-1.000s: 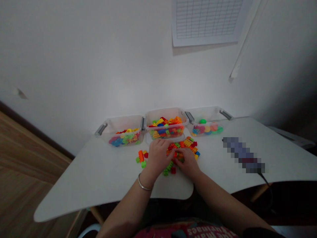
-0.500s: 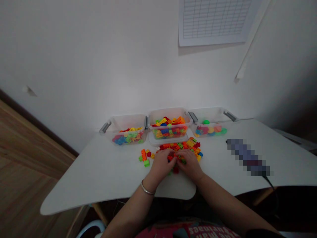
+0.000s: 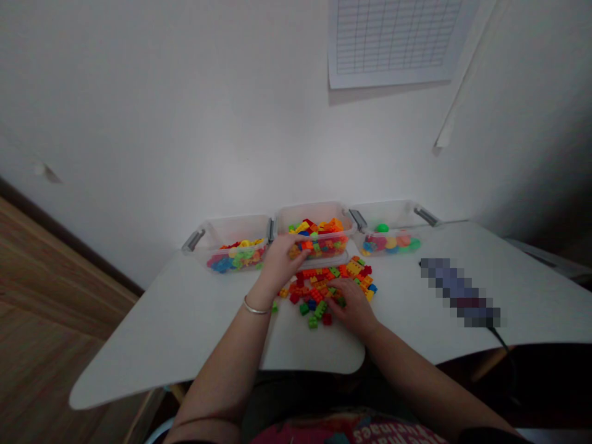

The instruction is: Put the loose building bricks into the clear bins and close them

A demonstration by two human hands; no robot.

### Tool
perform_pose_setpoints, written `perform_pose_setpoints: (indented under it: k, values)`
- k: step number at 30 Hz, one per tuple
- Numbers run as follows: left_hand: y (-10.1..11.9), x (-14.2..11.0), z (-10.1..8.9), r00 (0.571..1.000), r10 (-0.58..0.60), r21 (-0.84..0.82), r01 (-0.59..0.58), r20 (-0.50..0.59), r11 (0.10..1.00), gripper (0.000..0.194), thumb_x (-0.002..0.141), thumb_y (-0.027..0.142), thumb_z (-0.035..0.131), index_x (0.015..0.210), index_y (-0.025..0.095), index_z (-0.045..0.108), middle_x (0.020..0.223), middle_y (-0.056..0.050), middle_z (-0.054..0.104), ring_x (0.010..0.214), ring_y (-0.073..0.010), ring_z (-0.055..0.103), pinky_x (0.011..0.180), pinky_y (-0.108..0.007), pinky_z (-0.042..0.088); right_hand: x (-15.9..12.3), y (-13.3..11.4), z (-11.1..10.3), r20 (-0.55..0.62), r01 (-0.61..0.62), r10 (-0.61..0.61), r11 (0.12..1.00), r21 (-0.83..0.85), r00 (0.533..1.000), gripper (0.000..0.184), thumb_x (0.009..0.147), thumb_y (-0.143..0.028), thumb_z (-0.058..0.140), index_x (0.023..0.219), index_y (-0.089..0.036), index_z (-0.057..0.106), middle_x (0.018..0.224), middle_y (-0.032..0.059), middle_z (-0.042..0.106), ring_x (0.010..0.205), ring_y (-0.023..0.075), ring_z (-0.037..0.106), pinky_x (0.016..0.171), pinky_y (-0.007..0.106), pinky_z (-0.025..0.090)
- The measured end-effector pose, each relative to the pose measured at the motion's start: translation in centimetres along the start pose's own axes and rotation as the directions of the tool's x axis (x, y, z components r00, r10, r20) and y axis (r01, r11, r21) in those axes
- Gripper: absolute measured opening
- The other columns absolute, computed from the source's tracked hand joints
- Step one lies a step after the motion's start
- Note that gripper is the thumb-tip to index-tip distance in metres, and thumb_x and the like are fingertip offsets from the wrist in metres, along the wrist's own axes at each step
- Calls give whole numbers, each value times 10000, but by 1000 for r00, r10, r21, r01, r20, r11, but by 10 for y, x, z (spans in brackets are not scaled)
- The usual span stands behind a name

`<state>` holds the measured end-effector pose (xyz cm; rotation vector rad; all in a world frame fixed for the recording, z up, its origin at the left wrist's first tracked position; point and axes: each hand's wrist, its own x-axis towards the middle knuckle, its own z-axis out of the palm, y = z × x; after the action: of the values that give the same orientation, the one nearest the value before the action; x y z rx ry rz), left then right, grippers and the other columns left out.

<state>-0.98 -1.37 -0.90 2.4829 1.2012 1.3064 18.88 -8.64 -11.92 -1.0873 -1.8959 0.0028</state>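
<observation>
A pile of small coloured bricks (image 3: 319,280) lies on the white table (image 3: 185,327) in front of three clear bins. My left hand (image 3: 282,262), with a thin bracelet on its wrist, is lifted to the front wall of the middle bin (image 3: 314,211), which holds mixed bricks. Its fingers are curled together near an orange piece; what they hold is unclear. My right hand (image 3: 351,303) rests on the near right side of the pile, fingers bent down over the bricks.
The left bin (image 3: 231,229) and the right bin (image 3: 393,211) hold coloured pieces and stand against the wall. A blurred dark object (image 3: 457,291) with a cable lies to the right. A gridded sheet (image 3: 393,37) hangs on the wall.
My left hand has left the pile and moved up and left to the middle bin. The right hand stays on the bricks. More of the pile is uncovered.
</observation>
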Motion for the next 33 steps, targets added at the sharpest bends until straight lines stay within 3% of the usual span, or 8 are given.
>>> perform_pose_setpoints:
  k: [3,6,11,16,21,28,31,33]
  values:
    - [-15,28,-7,974,-127,27,134,-189,991,199,836,263,625,1019,189,650,1021,-56,689,981,-195,612,907,-340,477,0,0,-1,1,12,-12,1000,2,1000,225,834,-218,562,1056,-199,590,983,96,685,926,245,636,825,424,527]
    - [-31,49,-6,947,-203,88,231,-250,969,199,835,263,615,1010,179,660,1018,-56,700,991,-198,609,938,-340,447,1,0,-2,5,12,-12,1000,8,1000,208,838,-216,550,1041,-206,597,963,90,689,918,241,637,829,422,523]
    - [-49,74,2,954,-297,354,291,-38,889,246,801,300,642,1029,235,707,1039,-38,723,1036,-227,590,965,-352,389,1,0,-4,13,16,-16,1000,19,1000,171,836,-203,558,1001,-209,603,928,79,690,892,232,638,828,414,521]
    - [-51,86,7,883,-448,529,315,141,788,235,787,350,625,969,264,747,998,-55,733,1080,-267,555,971,-393,364,1,0,-4,33,1,-2,1000,27,999,158,836,-193,572,990,-201,604,922,76,686,894,232,625,823,408,519]
    - [-48,87,10,883,-440,583,275,162,765,185,786,327,608,865,270,765,959,-73,734,1122,-306,513,1043,-508,272,1,1,-3,29,-17,16,999,38,999,146,844,-210,575,984,-193,610,917,79,683,896,235,622,817,405,517]
    - [-47,69,1,964,-247,290,265,-99,920,254,826,264,554,992,175,724,1013,-91,721,986,-237,609,947,-385,426,1,0,-4,41,-26,24,999,36,999,155,848,-221,560,993,-216,612,929,76,686,906,237,629,840,420,513]
    - [-29,42,-7,922,-194,168,261,-334,951,254,840,235,527,1027,169,686,1040,-76,703,1036,-231,596,981,-403,417,2,-2,-4,38,-19,17,999,33,999,145,852,-224,553,981,-214,619,909,76,687,890,234,631,820,414,522]
    - [-13,19,-12,906,-184,102,239,-382,966,227,858,232,509,1002,177,675,1038,-69,693,1040,-213,595,977,-385,430,3,-3,-4,35,-16,15,1000,27,999,138,855,-222,549,972,-212,621,901,75,686,880,230,631,811,407,524]
